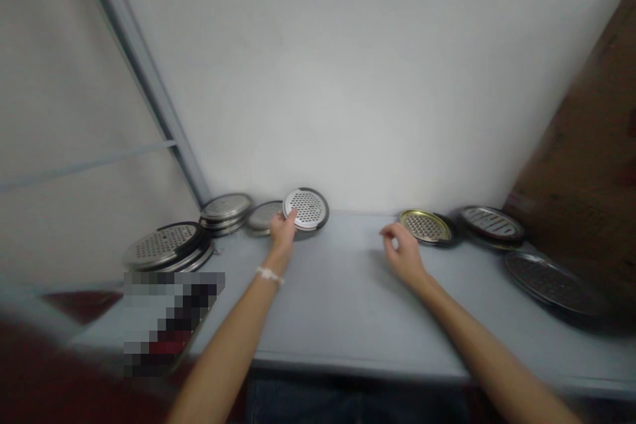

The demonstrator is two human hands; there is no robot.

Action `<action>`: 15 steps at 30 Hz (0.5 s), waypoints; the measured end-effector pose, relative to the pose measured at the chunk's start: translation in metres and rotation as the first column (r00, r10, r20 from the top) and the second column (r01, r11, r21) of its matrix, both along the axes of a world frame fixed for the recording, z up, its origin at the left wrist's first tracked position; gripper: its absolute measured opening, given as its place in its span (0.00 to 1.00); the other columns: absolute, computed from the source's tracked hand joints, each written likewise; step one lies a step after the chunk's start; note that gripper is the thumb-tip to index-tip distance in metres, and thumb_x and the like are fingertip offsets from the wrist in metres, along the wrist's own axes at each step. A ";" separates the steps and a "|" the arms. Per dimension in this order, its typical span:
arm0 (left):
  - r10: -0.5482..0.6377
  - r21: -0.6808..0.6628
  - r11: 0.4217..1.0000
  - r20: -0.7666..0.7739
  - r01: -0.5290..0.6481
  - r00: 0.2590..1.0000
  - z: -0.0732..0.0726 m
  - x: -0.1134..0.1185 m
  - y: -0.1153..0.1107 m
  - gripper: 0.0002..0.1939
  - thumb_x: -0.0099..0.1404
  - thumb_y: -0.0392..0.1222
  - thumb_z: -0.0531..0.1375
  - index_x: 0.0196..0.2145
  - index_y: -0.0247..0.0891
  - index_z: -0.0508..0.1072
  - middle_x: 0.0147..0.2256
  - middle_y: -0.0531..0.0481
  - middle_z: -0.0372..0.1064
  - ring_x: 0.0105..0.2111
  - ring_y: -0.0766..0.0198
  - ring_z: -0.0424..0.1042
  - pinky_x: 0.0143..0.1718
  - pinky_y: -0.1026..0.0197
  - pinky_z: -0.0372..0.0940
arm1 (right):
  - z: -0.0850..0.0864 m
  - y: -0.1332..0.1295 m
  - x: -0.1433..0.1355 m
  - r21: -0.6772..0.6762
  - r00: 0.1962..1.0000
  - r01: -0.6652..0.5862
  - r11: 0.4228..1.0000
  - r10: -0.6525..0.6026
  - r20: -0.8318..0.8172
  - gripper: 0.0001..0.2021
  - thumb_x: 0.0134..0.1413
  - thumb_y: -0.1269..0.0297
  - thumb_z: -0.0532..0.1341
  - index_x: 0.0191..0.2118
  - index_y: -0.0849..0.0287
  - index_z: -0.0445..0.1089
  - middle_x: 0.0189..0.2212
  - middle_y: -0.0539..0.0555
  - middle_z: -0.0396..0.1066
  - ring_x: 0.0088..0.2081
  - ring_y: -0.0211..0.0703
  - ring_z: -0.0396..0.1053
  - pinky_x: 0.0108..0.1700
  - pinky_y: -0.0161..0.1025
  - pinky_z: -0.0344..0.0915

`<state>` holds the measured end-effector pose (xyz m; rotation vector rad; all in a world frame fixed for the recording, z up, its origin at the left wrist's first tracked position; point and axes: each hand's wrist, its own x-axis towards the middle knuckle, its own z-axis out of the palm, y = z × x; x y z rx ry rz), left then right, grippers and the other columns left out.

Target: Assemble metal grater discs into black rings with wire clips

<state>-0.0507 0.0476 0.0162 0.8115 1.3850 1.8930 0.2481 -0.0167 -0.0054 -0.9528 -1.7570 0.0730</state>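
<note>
Left grip (pixel 283 232) on near left edge of perforated disc (pixel 308 207)

pale wall (pixel 348 66), grey table (pixel 322 305) against it, slanting metal post (pixel 144 73) at left, brown box (pixel 586 119) at right, dim light

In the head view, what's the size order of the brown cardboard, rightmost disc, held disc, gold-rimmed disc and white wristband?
1. Brown cardboard
2. Rightmost disc
3. Held disc and gold-rimmed disc: too alike to rank
4. White wristband
</note>
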 end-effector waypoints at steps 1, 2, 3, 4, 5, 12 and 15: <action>0.023 -0.006 1.000 0.145 -0.023 0.989 -0.001 0.000 0.002 0.06 0.58 0.33 0.66 0.34 0.34 0.72 0.32 0.50 0.72 0.27 0.68 0.69 0.29 0.67 0.63 | -0.001 0.000 0.000 -0.006 1.000 -0.005 1.000 0.005 0.002 0.08 0.56 0.75 0.53 0.35 0.56 0.66 0.31 0.53 0.69 0.35 0.45 0.68 0.40 0.40 0.64; 0.060 -0.012 0.998 0.245 -0.059 0.968 -0.003 0.001 0.004 0.06 0.59 0.33 0.65 0.34 0.34 0.71 0.31 0.51 0.72 0.26 0.69 0.68 0.28 0.68 0.63 | -0.001 0.000 -0.001 -0.012 1.000 -0.011 1.000 0.011 0.005 0.08 0.55 0.75 0.53 0.35 0.56 0.66 0.31 0.53 0.69 0.35 0.45 0.68 0.40 0.40 0.64; 0.103 -0.019 0.995 0.309 -0.102 0.945 -0.004 0.003 0.004 0.05 0.59 0.32 0.64 0.34 0.35 0.70 0.31 0.52 0.71 0.26 0.71 0.68 0.27 0.69 0.64 | -0.001 0.000 -0.001 -0.019 1.000 -0.017 1.000 0.017 0.009 0.08 0.55 0.75 0.53 0.35 0.56 0.66 0.31 0.53 0.69 0.35 0.45 0.68 0.40 0.40 0.64; 0.137 -0.024 0.990 0.358 -0.138 0.923 -0.005 0.006 0.004 0.05 0.60 0.32 0.63 0.34 0.35 0.69 0.31 0.53 0.70 0.26 0.71 0.69 0.28 0.69 0.65 | -0.002 0.000 -0.002 -0.026 1.000 -0.022 0.999 0.022 0.014 0.08 0.55 0.76 0.53 0.35 0.56 0.66 0.31 0.53 0.69 0.35 0.45 0.68 0.40 0.40 0.64; 0.158 -0.023 0.987 0.386 -0.162 0.909 -0.005 0.009 0.003 0.04 0.61 0.32 0.61 0.34 0.36 0.68 0.32 0.53 0.70 0.27 0.72 0.69 0.29 0.69 0.67 | -0.002 -0.001 -0.002 -0.033 0.999 -0.026 0.999 0.027 0.017 0.09 0.54 0.76 0.53 0.35 0.56 0.66 0.31 0.53 0.69 0.35 0.45 0.68 0.39 0.40 0.64; 0.089 0.074 0.988 0.453 -0.137 0.887 -0.006 0.021 -0.005 0.06 0.60 0.28 0.60 0.33 0.36 0.69 0.36 0.49 0.72 0.39 0.68 0.74 0.42 0.65 0.73 | -0.004 -0.002 -0.004 -0.066 0.999 -0.037 0.997 0.039 0.035 0.09 0.53 0.76 0.53 0.35 0.56 0.67 0.31 0.53 0.69 0.34 0.45 0.67 0.39 0.41 0.64; 0.108 0.092 0.981 0.482 -0.173 0.870 -0.004 0.017 -0.005 0.06 0.60 0.28 0.59 0.33 0.37 0.68 0.36 0.48 0.71 0.42 0.66 0.74 0.42 0.66 0.73 | -0.007 0.004 -0.001 -0.076 0.998 -0.025 0.997 0.029 0.060 0.08 0.54 0.75 0.53 0.35 0.56 0.67 0.31 0.54 0.69 0.35 0.46 0.67 0.40 0.41 0.64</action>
